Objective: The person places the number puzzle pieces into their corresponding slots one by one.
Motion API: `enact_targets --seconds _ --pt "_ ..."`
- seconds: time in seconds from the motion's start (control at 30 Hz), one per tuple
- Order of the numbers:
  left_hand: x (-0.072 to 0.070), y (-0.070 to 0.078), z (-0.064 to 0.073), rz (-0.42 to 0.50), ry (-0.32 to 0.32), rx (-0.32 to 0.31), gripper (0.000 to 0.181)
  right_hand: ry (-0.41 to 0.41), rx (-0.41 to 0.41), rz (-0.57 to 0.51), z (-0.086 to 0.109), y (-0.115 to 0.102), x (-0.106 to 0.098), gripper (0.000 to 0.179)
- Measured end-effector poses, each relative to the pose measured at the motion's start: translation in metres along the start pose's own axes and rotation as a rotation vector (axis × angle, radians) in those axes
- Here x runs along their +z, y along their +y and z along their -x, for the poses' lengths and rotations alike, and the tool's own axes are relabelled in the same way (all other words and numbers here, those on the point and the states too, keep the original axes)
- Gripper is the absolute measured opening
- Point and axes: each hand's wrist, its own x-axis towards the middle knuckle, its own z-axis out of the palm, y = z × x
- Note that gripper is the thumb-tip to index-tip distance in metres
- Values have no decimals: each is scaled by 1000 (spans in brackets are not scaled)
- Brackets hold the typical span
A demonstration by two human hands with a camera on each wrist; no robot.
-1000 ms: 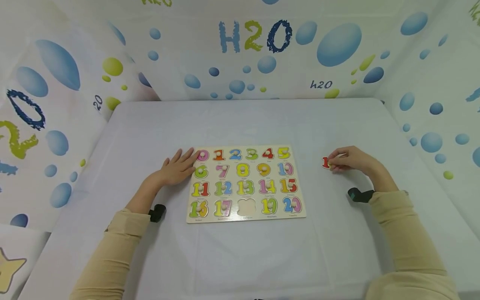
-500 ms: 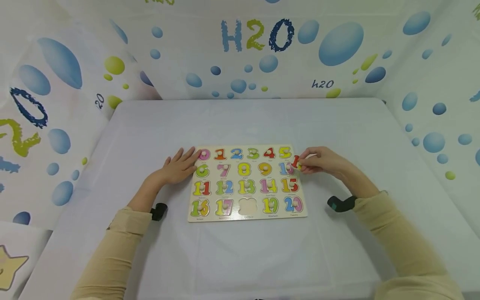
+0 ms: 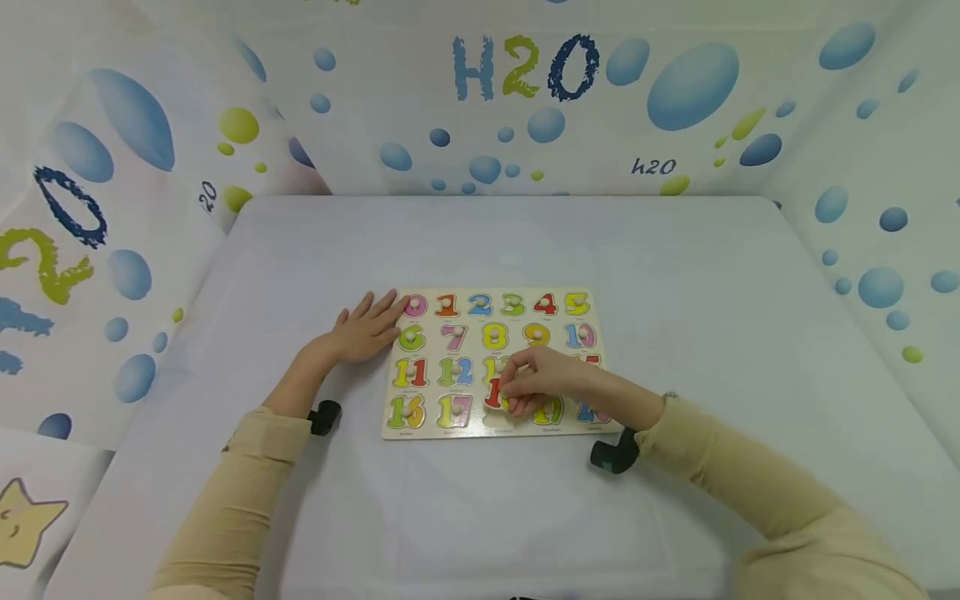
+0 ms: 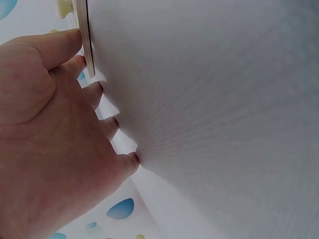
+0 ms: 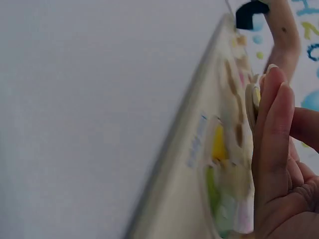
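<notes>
A wooden number puzzle board (image 3: 480,432) lies on the table, its knobbed number pieces seated in rows. My left hand (image 3: 365,329) rests at the board's upper left corner, fingers spread; in the left wrist view its thumb and a finger touch the board's edge (image 4: 84,40). Over the bottom row, my right hand (image 3: 542,382) pinches a number piece (image 3: 492,394) with a red 1 and some yellow showing. That piece sits just above the vacant recess (image 3: 498,422), which it partly covers. The right wrist view shows the piece's edge (image 5: 250,107) beside the fingertips, above the board.
A white cloth (image 3: 480,517) covers the table. Printed sheets with blue and green drops (image 3: 693,86) rise behind and at both sides. A black wrist camera (image 3: 615,452) hangs beneath the right wrist, another wrist camera (image 3: 325,417) beside the left.
My right hand has carried the number piece leftward from the table right of the board, over its right edge, to the bottom row. The left hand has stayed at the board's corner.
</notes>
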Motion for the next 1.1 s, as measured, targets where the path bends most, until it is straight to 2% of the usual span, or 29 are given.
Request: enact_targets --seconds 0.13,0.3,0.8,1.1 --pt "-1 0 1 7 -4 -11 58 -32 29 12 -3 2 10 7" --pt "-2 2 3 2 -2 -6 58 -53 21 75 -4 1 14 8" --pt "-5 4 0 -6 -7 -4 57 -46 7 189 -2 -5 12 7" --pt "-4 3 1 -9 -16 -6 57 -83 16 257 -8 -10 10 6"
